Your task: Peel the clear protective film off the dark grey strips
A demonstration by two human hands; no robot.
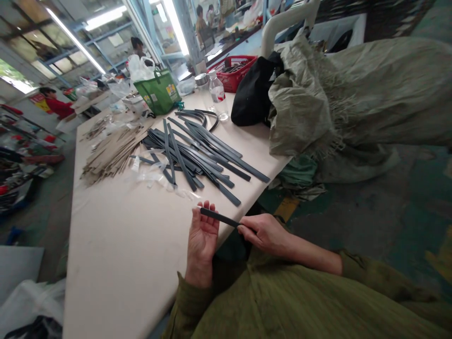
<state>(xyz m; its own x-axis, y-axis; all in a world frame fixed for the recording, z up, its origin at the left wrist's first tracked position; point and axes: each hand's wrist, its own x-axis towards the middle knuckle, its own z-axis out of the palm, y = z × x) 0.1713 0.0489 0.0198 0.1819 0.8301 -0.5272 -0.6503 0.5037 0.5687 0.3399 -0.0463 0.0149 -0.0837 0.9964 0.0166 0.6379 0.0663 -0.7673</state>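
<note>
My right hand (pixel 263 231) is closed around one end of a dark grey flat strip (pixel 221 217), which looks like a strap. The strip's free, rounded end crosses in front of the fingers of my left hand (pixel 204 238). That hand is palm up beside the table's near edge, its fingers loosely stretched and the thumb apart. Whether the strip presses on those fingers, I cannot tell. A small whitish spot shows at the left thumb tip, too small to name. Beyond both hands, a loose pile of similar dark strips (pixel 190 157) lies on the pale table (pixel 120 254).
Left of the pile lie a stack of beige strips (pixel 113 153) and crumpled clear plastic (pixel 151 172). Farther back stand a green bag (pixel 157 92), a plastic bottle (pixel 219 96) and a red basket (pixel 235 75). A black bag (pixel 252 94) and large woven sacks (pixel 303 103) crowd the right edge.
</note>
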